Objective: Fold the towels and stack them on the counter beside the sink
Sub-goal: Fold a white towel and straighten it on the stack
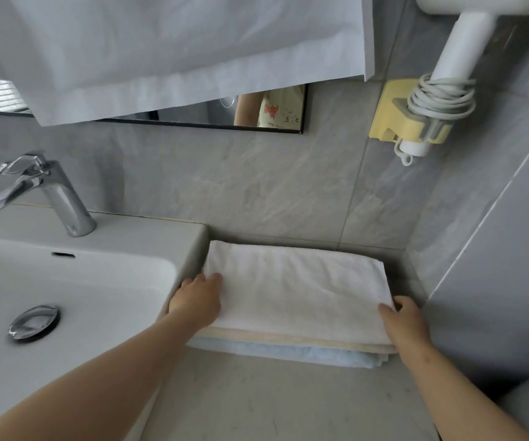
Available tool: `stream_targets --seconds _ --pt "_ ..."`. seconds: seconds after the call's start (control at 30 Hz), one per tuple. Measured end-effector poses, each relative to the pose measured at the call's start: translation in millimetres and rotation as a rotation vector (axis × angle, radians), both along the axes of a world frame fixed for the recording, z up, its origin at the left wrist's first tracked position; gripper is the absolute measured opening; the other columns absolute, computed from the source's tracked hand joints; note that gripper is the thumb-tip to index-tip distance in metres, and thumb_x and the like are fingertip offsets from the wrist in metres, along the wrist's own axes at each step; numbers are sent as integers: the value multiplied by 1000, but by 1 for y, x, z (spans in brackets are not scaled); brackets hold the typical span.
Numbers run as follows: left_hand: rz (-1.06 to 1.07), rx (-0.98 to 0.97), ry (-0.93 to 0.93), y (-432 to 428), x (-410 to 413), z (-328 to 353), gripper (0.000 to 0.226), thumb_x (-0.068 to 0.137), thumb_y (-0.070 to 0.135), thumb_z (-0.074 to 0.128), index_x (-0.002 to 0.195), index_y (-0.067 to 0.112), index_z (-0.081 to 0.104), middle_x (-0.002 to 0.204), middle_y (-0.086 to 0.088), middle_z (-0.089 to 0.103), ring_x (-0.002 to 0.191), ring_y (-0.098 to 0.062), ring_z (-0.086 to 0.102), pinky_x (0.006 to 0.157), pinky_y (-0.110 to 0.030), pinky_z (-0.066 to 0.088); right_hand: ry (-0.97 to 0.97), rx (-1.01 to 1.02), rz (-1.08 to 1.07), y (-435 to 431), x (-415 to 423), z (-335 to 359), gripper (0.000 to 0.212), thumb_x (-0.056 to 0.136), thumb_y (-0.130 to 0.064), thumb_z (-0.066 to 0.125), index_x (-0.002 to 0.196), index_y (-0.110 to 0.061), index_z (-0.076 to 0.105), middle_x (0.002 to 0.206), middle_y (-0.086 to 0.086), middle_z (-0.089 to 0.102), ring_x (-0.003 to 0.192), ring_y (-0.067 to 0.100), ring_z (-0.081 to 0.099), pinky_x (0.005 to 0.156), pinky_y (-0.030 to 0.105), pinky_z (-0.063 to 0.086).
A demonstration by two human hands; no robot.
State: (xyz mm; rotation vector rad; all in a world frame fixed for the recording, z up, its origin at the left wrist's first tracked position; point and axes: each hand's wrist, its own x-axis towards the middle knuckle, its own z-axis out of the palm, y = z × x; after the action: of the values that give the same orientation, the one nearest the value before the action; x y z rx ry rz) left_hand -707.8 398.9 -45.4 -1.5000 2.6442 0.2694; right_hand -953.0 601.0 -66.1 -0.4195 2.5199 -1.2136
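A folded white towel (295,288) lies on top of a stack on the grey counter (288,402), right of the sink. Under it show the front edges of a cream towel (288,338) and a light blue towel (288,353). My left hand (198,299) grips the white towel's left edge, thumb on top, fingers hidden underneath. At the towel's right front corner my right hand (404,319) holds it the same way, thumb resting on the cloth.
The white sink (97,281) with a chrome tap (50,192) and drain plug (34,321) fills the left. A grey tiled wall stands behind the stack and another close on the right. A hair dryer (447,74) hangs in a yellow holder above; white paper covers the mirror.
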Motion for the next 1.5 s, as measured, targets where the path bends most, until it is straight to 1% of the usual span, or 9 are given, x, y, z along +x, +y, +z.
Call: stream_targets --seconds 0.27,0.5,0.63,0.77,0.97,1.07,1.27,1.37,1.5 --pt "159 177 188 5 7 -3 66 97 21 41 150 13 2 130 -17 51 113 -30 55 89 -32 44 -153 24 -27 8 4 -6 43 91 -28 56 120 4 50 100 13 51 89 30 48 75 35 40" --pt "344 314 277 11 7 -2 42 96 24 47 132 11 31 135 -17 47 119 -31 51 90 -30 40 -666 -315 -186 20 27 -17 62 84 -38 65 137 -19 40 134 9 49 121 34 47 99 49 41" --pt "398 382 340 10 13 -4 49 94 27 52 134 4 35 135 -15 48 122 -32 48 97 -32 39 -652 -328 -188 24 28 -23 66 84 -38 65 141 -20 36 138 6 44 127 33 42 101 50 36" --pt "426 305 521 27 15 -9 35 93 15 47 126 6 43 125 -14 53 114 -33 51 84 -31 39 -370 -301 -212 18 26 -22 52 83 -22 69 127 -1 51 125 19 56 111 37 53 93 44 44" --pt "356 182 509 43 25 -9 51 94 18 44 143 10 32 143 -9 38 132 -24 36 103 -30 32 -75 -134 -222 16 28 -7 46 76 -18 71 119 -9 55 115 21 55 97 36 54 83 44 50" --pt "367 201 498 52 27 -1 54 93 22 47 143 11 29 141 -10 37 130 -27 37 102 -34 33 -153 -163 -382 19 32 -2 53 77 -15 72 120 1 46 120 27 47 104 42 51 84 44 48" --pt "544 253 746 77 34 5 50 89 14 52 136 11 37 141 -11 28 125 -32 37 102 -36 34 -659 -533 -314 23 50 1 19 92 -10 56 103 1 46 74 15 48 62 24 52 34 23 49" --pt "745 398 963 78 28 13 47 90 14 52 134 11 37 141 -11 28 102 -30 46 83 -33 39 -601 -602 -308 22 51 2 17 91 -5 53 107 1 49 79 16 55 65 24 57 37 22 51" --pt "1170 934 1315 74 18 12 47 89 19 57 133 12 40 114 -9 48 89 -25 55 70 -35 45 -513 -684 -355 17 46 2 42 86 -3 59 125 3 45 115 21 57 89 32 63 47 25 53"
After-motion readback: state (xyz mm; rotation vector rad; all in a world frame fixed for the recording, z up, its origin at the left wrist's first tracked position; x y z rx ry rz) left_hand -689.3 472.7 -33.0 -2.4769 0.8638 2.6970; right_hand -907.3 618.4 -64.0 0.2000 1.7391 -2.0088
